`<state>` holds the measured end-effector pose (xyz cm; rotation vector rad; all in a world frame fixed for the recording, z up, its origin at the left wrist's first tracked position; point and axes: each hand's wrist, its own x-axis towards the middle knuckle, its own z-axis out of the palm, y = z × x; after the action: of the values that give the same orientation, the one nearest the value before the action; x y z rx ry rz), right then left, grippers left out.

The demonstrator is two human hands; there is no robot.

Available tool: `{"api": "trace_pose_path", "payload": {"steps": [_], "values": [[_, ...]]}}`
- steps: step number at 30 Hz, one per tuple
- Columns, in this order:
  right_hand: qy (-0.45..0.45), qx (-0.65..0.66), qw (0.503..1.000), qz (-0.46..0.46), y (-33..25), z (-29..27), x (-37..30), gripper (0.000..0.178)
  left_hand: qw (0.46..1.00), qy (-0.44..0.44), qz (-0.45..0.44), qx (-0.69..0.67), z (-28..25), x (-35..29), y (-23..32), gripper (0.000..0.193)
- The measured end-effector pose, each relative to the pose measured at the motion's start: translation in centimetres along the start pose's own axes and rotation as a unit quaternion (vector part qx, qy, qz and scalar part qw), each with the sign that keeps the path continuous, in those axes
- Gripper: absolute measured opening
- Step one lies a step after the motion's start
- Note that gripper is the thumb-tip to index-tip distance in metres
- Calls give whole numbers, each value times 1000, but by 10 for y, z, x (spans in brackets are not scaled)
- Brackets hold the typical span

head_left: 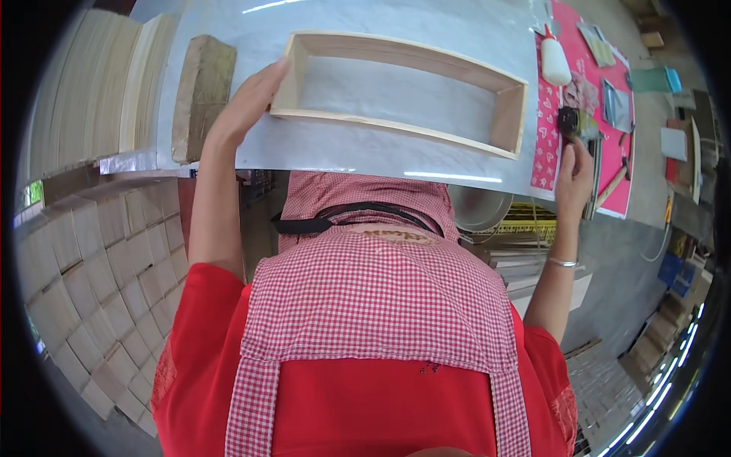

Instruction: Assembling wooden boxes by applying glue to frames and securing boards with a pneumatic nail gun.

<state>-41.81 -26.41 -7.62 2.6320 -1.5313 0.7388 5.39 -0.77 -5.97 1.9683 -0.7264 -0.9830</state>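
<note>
Head-worn fisheye, steeply downward, close

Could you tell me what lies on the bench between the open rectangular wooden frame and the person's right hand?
In the head view, only the pink patterned mat's edge lies between the frame and the right hand.

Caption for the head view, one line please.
Left hand steadies an open wooden frame on a grey table while the right hand grips a tool on the pink mat.

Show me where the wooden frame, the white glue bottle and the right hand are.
wooden frame (pixel 396 53): head view, on its far side rail.
white glue bottle (pixel 554 62): head view, on its body.
right hand (pixel 575 177): head view, on the back of the hand.
</note>
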Motion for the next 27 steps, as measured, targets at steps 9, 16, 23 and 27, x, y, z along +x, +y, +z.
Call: {"api": "trace_pose_path", "payload": {"steps": [9, 16, 23, 27], "values": [[-117, 402, 901, 115, -117, 10, -44, 49, 976, 120, 39, -175, 31, -47, -44, 69], [-56, 464, 884, 25, -116, -24, 16, 56, 967, 177, 135, -126, 9, -47, 17, 69], [-287, 430, 833, 196, -84, 24, 91, 65, 994, 94, 36, -47, 14, 4, 46, 71], [-109, 249, 959, 84, -48, 63, 122, 65, 992, 101, -10, -69, 14, 13, 32, 55]]}}
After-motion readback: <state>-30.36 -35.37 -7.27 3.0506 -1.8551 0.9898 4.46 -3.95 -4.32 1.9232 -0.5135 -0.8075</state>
